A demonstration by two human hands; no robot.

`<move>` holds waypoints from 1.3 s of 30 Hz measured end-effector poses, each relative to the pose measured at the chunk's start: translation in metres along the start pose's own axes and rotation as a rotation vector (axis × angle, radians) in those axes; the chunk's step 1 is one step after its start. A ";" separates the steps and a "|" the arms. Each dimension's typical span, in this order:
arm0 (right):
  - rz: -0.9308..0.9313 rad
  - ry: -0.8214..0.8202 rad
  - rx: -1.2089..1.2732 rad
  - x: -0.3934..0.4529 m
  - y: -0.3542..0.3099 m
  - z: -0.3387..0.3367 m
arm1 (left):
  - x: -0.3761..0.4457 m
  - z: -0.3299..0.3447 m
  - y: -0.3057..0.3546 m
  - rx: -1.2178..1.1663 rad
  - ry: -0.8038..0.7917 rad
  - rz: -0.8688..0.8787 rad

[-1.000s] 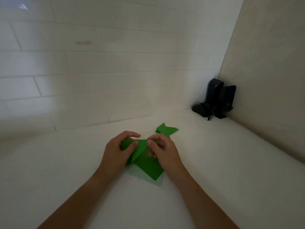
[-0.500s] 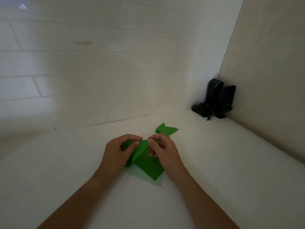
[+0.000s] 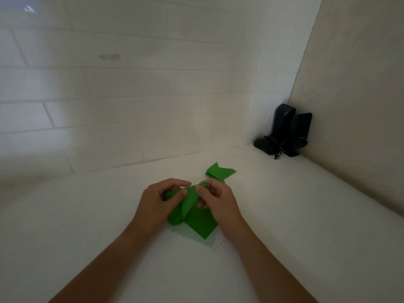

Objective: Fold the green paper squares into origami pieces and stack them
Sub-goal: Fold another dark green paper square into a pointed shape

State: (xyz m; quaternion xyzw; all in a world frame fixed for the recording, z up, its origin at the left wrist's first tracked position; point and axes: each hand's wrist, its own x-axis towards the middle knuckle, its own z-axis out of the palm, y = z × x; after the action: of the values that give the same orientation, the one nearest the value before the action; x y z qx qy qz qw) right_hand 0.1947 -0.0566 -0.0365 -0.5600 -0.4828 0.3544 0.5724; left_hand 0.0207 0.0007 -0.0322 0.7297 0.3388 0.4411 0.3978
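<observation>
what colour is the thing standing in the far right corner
Black; the speakers show only in the head view.

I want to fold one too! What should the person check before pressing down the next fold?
1. Both hands hold the paper: ok. The left hand and right hand each pinch the green paper being folded.
2. Raised flap lines up with the edge beneath: cannot tell, fingers hide it.
3. Unfolded green squares lie underneath, flat on the white table: ok.
4. Finished folded pieces lie apart, behind the hands: ok.
5. Black speakers stand far off in the corner: ok.
</observation>
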 end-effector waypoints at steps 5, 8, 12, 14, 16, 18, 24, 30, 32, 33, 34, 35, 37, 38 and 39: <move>0.007 -0.016 0.000 0.000 -0.001 0.000 | 0.000 -0.003 -0.001 -0.042 0.016 -0.015; -0.009 -0.020 -0.024 0.000 -0.001 0.000 | 0.000 -0.003 0.000 -0.063 0.000 -0.027; -0.014 0.012 0.009 0.000 0.000 0.000 | -0.002 0.000 0.001 -0.084 -0.062 -0.049; -0.014 0.003 0.009 0.000 0.000 0.000 | -0.001 0.000 0.001 -0.096 -0.066 -0.053; -0.018 -0.044 -0.032 0.000 0.000 0.001 | -0.001 0.000 0.002 -0.138 -0.028 -0.066; -0.024 -0.085 -0.085 -0.001 0.001 0.003 | 0.000 -0.001 0.004 -0.199 0.009 -0.098; -0.025 -0.040 -0.113 0.003 0.006 0.004 | -0.001 0.001 0.003 -0.162 -0.044 -0.169; -0.017 -0.102 -0.137 0.001 0.007 0.006 | 0.000 -0.002 0.004 -0.252 0.018 -0.183; -0.024 -0.108 -0.180 0.002 0.007 0.006 | 0.000 -0.002 0.004 -0.244 0.014 -0.191; -0.026 -0.104 -0.186 0.002 0.007 0.005 | -0.001 -0.001 0.004 -0.226 0.012 -0.192; -0.027 -0.101 -0.193 0.002 0.007 0.005 | -0.001 -0.001 0.005 -0.217 0.011 -0.193; -0.033 -0.101 -0.201 0.002 0.007 0.004 | -0.001 -0.001 0.005 -0.222 0.014 -0.197; -0.048 -0.108 -0.227 0.002 0.008 0.004 | 0.000 -0.001 0.005 -0.266 0.031 -0.211; -0.053 -0.114 -0.237 0.002 0.009 0.004 | 0.000 -0.001 0.005 -0.284 0.045 -0.215; -0.055 -0.123 -0.244 0.002 0.009 0.004 | 0.001 -0.001 0.006 -0.295 0.058 -0.217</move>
State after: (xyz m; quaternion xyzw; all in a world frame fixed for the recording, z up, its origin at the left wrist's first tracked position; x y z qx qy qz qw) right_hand 0.1928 -0.0526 -0.0452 -0.5892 -0.5718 0.3108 0.4788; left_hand 0.0212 -0.0011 -0.0266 0.6093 0.3586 0.4615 0.5359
